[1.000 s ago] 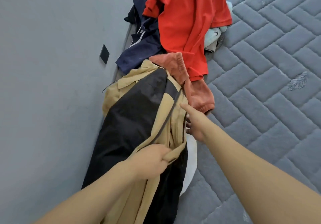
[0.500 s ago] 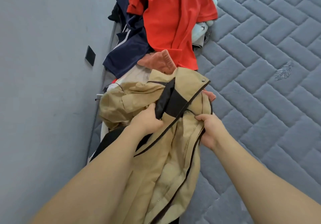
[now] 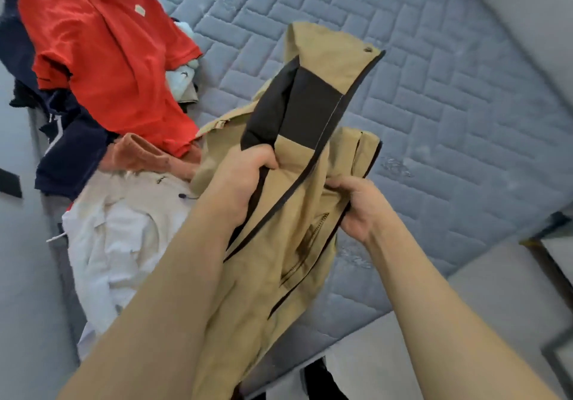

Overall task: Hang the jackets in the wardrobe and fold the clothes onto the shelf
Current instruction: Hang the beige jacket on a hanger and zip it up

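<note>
From the head view, my left hand (image 3: 245, 176) grips the tan jacket (image 3: 279, 244) at its dark-lined collar, and my right hand (image 3: 356, 207) pinches the front edge just beside it. The jacket is lifted over the mattress (image 3: 449, 105), its long axis running from the collar down toward me, so both hands sit at its top end (left slightly nearer the collar). One jacket in hand; on the bed lie one red shirt (image 3: 108, 43), one navy garment (image 3: 71, 151) and one white garment (image 3: 124, 238).
</note>
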